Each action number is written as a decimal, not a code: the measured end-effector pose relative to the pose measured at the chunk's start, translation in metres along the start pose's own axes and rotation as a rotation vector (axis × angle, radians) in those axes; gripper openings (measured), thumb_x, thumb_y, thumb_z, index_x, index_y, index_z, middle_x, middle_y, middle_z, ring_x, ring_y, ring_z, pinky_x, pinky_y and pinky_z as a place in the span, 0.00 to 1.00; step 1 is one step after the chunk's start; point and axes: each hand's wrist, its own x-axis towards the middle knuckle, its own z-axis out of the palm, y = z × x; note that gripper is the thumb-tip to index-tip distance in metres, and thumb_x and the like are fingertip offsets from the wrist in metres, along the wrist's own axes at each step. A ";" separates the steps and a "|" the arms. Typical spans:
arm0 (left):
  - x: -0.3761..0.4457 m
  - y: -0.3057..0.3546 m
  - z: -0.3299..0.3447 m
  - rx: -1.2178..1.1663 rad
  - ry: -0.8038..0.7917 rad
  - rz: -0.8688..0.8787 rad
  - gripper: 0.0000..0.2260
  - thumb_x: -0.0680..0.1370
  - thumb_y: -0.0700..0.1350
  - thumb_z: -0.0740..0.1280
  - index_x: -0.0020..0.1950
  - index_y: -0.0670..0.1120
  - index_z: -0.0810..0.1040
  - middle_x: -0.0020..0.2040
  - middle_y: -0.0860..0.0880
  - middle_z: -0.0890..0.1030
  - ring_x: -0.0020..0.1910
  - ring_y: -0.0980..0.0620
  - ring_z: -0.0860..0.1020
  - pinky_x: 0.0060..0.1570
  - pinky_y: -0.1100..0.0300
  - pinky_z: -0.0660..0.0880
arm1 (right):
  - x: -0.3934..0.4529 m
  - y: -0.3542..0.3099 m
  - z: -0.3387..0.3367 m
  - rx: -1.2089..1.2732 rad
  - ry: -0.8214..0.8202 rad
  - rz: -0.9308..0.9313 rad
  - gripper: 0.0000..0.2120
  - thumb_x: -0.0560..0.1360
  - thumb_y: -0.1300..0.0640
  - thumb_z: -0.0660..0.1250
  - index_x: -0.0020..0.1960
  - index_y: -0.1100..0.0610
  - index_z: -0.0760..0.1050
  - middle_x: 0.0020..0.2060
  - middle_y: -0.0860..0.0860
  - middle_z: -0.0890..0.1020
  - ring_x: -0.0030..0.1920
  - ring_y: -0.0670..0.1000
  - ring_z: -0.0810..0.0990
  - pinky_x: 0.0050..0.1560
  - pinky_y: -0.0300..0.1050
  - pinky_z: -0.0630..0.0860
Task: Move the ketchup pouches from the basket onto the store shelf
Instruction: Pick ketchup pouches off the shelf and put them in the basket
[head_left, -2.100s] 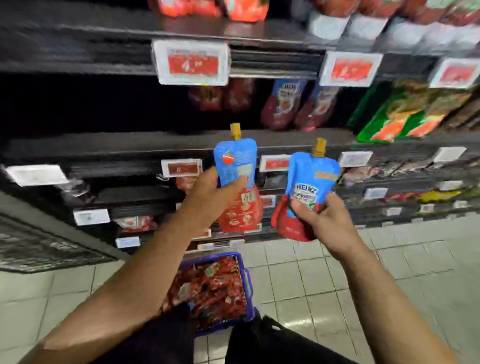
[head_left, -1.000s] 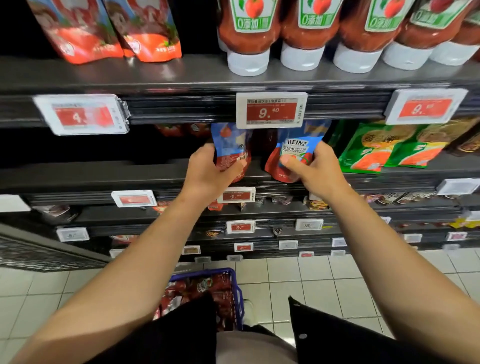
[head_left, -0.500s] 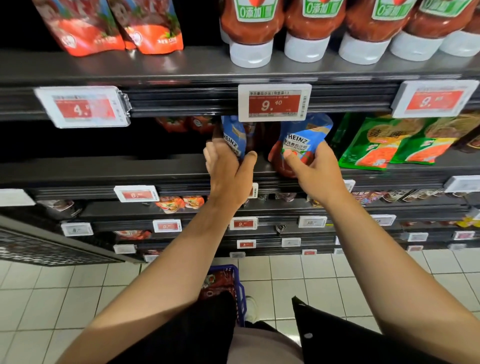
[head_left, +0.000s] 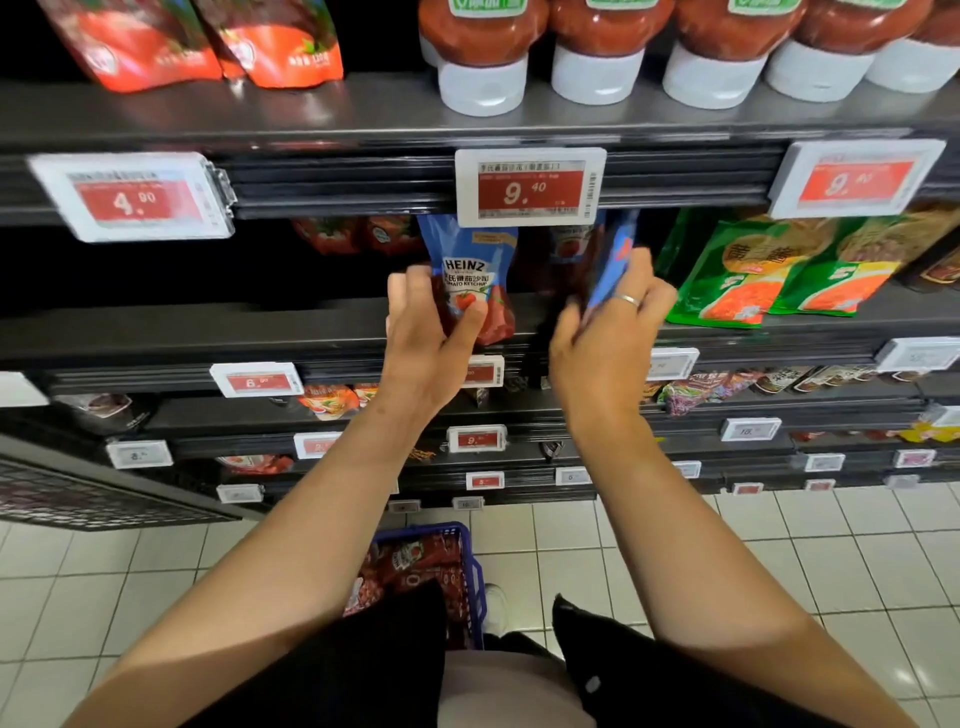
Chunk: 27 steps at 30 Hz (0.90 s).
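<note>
Left hand (head_left: 431, 332) gripping one Heinz ketchup pouch (head_left: 475, 283) label-out, upright at the shelf (head_left: 208, 332) lip, right hand (head_left: 613, 322) pinching a second pouch (head_left: 613, 260) edge-on, likely to slot beside it; more waiting in the basket (head_left: 470, 577) below.

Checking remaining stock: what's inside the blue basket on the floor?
The blue basket holds red ketchup pouches, labels partly readable. The person's dark clothing covers its near part, so the count cannot be told.
</note>
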 end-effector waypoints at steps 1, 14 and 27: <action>0.002 -0.001 0.000 -0.008 0.000 -0.002 0.15 0.76 0.56 0.68 0.57 0.58 0.66 0.56 0.55 0.68 0.57 0.52 0.74 0.60 0.47 0.76 | 0.000 -0.002 0.003 0.019 -0.029 0.017 0.35 0.75 0.60 0.69 0.77 0.60 0.58 0.62 0.57 0.65 0.55 0.53 0.71 0.54 0.37 0.69; 0.023 -0.010 -0.016 0.124 -0.043 -0.034 0.19 0.77 0.55 0.71 0.64 0.50 0.73 0.58 0.49 0.76 0.59 0.51 0.75 0.61 0.51 0.76 | 0.083 0.045 -0.034 0.230 -0.749 0.032 0.11 0.78 0.63 0.70 0.60 0.63 0.79 0.53 0.54 0.85 0.53 0.49 0.83 0.62 0.49 0.78; 0.021 -0.005 -0.002 0.184 0.004 -0.103 0.24 0.73 0.54 0.76 0.64 0.48 0.73 0.56 0.50 0.73 0.57 0.52 0.74 0.60 0.56 0.75 | 0.084 0.049 -0.017 -0.021 -0.427 -0.089 0.16 0.74 0.51 0.76 0.55 0.62 0.84 0.47 0.59 0.86 0.48 0.58 0.84 0.48 0.50 0.79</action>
